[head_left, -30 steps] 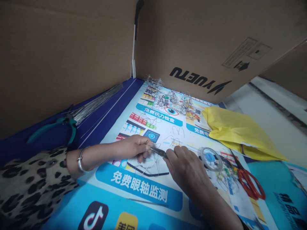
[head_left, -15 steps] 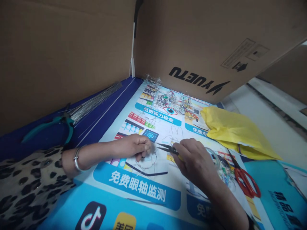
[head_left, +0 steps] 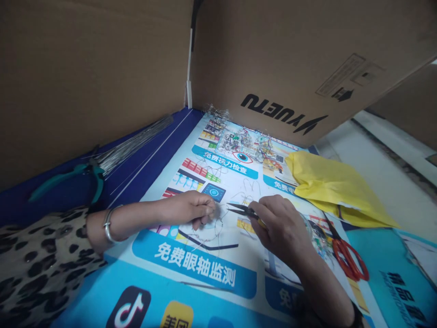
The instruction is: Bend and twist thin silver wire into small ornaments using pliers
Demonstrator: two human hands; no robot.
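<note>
My left hand (head_left: 196, 209) is closed in a pinch on a thin wire piece (head_left: 218, 230), whose bent loop hangs below the fingers over the printed sheet. In my right hand (head_left: 280, 223) is a pair of needle-nose pliers (head_left: 244, 209), gripped by the handles. The jaws point left toward my left fingertips and stand slightly apart, with a small gap between them and that hand. Whether a fine wire end lies at the jaw tips is too small to tell.
Teal-handled pliers (head_left: 97, 180) and a bundle of straight wires (head_left: 133, 143) lie at left. Tangled wire pieces (head_left: 246, 141) sit at the back by the cardboard wall (head_left: 283, 59). Red-handled scissors (head_left: 350, 259), a yellow bag (head_left: 334, 191) and a teal bag (head_left: 385, 269) are at right.
My right hand and the needle-nose pliers have shifted slightly right, away from my left hand. The left hand stays nearly still with the wire piece.
</note>
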